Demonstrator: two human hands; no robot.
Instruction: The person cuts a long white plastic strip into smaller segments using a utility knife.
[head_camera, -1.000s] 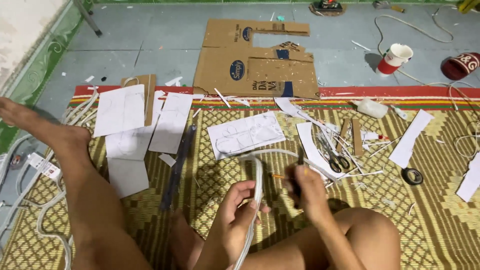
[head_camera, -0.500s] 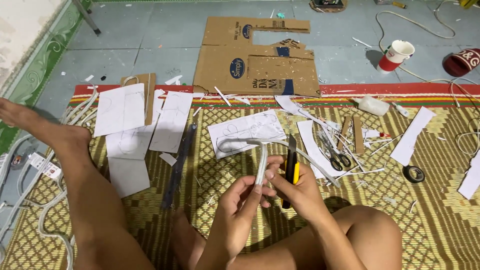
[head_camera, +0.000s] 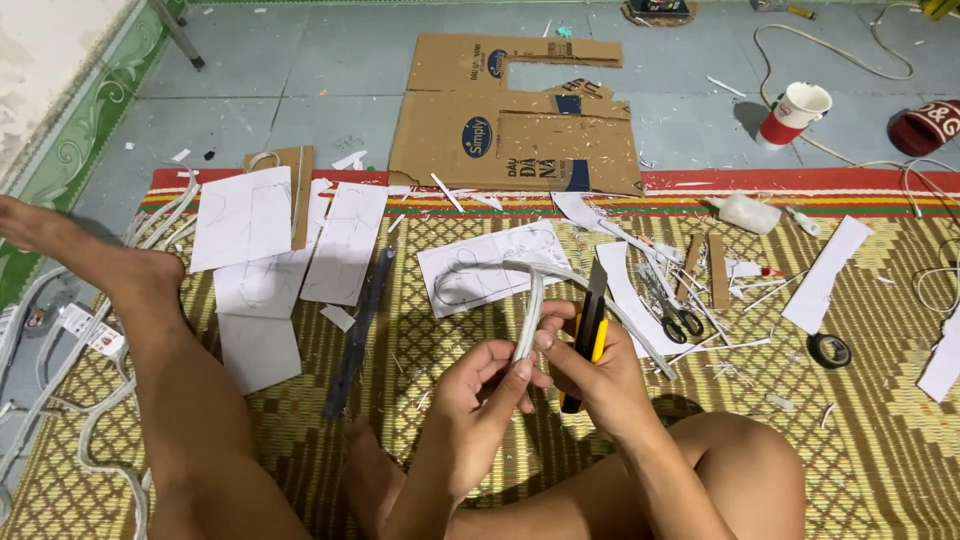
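Note:
I sit on a woven mat (head_camera: 880, 440) with my legs stretched out. My left hand (head_camera: 482, 395) pinches a white flexible strip (head_camera: 528, 322) that rises from my fingers and bends to the right over the mat. A yellow and black utility knife (head_camera: 588, 335) is gripped in my right hand (head_camera: 590, 378), its blade end pointing up and away beside the strip. The thumb and forefinger of my right hand also touch the strip just above my left fingers. Both hands hover over my lap.
White paper sheets (head_camera: 245, 215) with drawn outlines lie left. Scissors (head_camera: 678, 318), a tape roll (head_camera: 828, 349), a glue bottle (head_camera: 748, 212) and paper scraps lie right. Cut cardboard (head_camera: 510, 135) and a cup (head_camera: 795, 112) sit on the tiled floor. White cables (head_camera: 80, 440) coil by my left leg.
The strip and knife have been lifted higher and closer to the camera. My right fingers have closed onto the strip beside my left hand, and the knife is now held more upright.

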